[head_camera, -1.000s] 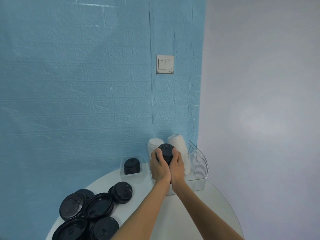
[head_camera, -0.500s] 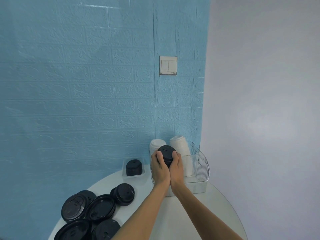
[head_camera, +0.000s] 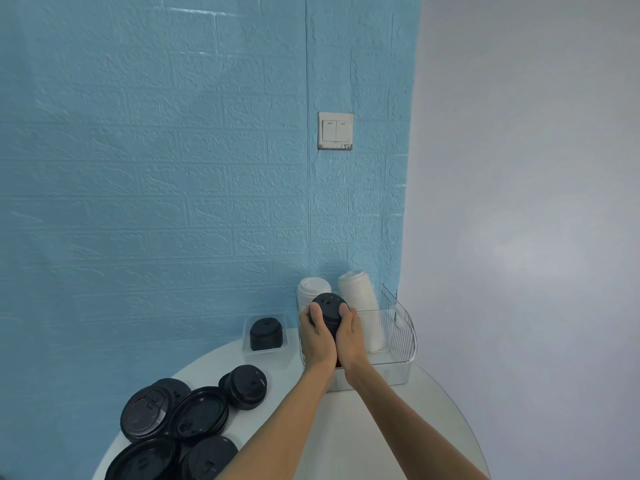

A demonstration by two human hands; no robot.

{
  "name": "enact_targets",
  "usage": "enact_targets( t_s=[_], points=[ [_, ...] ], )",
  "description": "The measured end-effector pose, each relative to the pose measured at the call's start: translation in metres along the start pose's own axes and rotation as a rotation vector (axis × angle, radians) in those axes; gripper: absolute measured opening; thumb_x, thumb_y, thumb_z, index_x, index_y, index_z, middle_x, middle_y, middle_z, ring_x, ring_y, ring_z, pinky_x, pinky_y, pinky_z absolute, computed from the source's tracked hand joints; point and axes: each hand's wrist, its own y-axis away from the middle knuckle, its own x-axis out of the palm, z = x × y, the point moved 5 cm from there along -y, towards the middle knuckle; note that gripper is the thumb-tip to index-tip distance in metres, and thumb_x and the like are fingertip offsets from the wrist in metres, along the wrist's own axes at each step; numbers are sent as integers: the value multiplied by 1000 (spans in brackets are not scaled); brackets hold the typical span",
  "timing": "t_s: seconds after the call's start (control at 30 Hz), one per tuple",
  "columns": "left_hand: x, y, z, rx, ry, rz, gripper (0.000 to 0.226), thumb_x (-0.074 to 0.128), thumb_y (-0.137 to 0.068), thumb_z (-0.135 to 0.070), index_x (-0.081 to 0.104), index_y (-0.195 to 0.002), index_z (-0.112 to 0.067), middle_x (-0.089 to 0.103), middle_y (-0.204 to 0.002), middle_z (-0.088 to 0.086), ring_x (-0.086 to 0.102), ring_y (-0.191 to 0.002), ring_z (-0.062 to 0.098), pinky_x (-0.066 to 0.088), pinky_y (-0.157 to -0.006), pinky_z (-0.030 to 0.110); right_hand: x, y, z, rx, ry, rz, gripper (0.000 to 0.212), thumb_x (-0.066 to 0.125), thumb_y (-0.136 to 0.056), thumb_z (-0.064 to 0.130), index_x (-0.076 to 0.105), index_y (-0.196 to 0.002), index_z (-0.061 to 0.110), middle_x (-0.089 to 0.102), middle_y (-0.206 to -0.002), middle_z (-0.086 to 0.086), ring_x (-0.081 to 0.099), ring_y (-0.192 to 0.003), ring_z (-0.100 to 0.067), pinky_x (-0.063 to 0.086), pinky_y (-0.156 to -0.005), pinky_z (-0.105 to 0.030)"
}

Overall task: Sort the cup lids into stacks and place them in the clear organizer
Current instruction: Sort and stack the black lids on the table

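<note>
Two stacks of white dome lids (head_camera: 358, 296) already stand in the clear ribbed plastic organizer (head_camera: 398, 334), while to its left a short black stack sits in a small clear tray (head_camera: 265, 335) and loose flat black plastic lids (head_camera: 173, 414) remain on the round white table (head_camera: 381, 427), so I judge the sorting partly done. Both forearms reach forward side by side, and the left hand (head_camera: 317, 336) and right hand (head_camera: 349, 336) clamp a tall stack of black dome lids (head_camera: 329, 311) between them at the organizer's front compartment, thumbs hooked over its top.

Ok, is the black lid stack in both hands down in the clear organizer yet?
Partly in. Both hands grip the black lid stack; its top rises above the clear organizer rim; whether the bottom rests inside is hidden.
</note>
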Motion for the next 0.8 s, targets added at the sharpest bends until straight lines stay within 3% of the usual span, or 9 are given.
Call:
enact_targets(
  t_s=[0.13, 0.33, 0.5, 0.6, 0.8],
  points=[
    [0, -1, 1, 16, -18, -3, 46, 27, -109, -48, 50, -134, -18, 60, -128, 3, 56, -117, 20, 42, -98, 33, 1, -2, 0, 35, -4, 30, 62, 35, -80, 68, 58, -119, 26, 61, -122, -5, 59, -113, -20, 50, -104, -45],
    [-4, 1, -1, -37, 44, 63, 43, 25, -111, -41, 42, -144, -18, 51, -131, -2, 49, -119, 15, 35, -95, 26, -5, -4, 2, 122, 22, 109, 31, 39, -104, 40, 54, -123, 22, 61, -122, -8, 60, -112, -21, 50, -104, -47],
    [-4, 1, 0, -108, 53, 113, 45, 23, -112, -42, 34, -151, -22, 45, -131, -4, 43, -115, 14, 32, -94, 28, -5, -2, -1, 207, 4, 192, 36, 38, -105, 44, 45, -133, 23, 58, -127, -5, 60, -114, -21, 51, -104, -47],
    [-4, 0, 0, -90, 18, 98, 44, 25, -111, -41, 35, -151, -25, 48, -144, 3, 47, -121, 18, 34, -97, 30, -7, -4, -2, 250, -26, 191, 32, 36, -106, 43, 42, -131, 24, 60, -124, -6, 61, -110, -22, 53, -100, -46],
    [-4, -1, 4, -104, -109, 20, 42, 26, -109, -42, 46, -140, -22, 58, -132, 5, 50, -110, 20, 38, -95, 37, -1, -16, -29, 325, -93, 174, 72, 42, -78, 73, 57, -129, 24, 70, -121, -11, 68, -110, -26, 56, -97, -50]
  ],
)
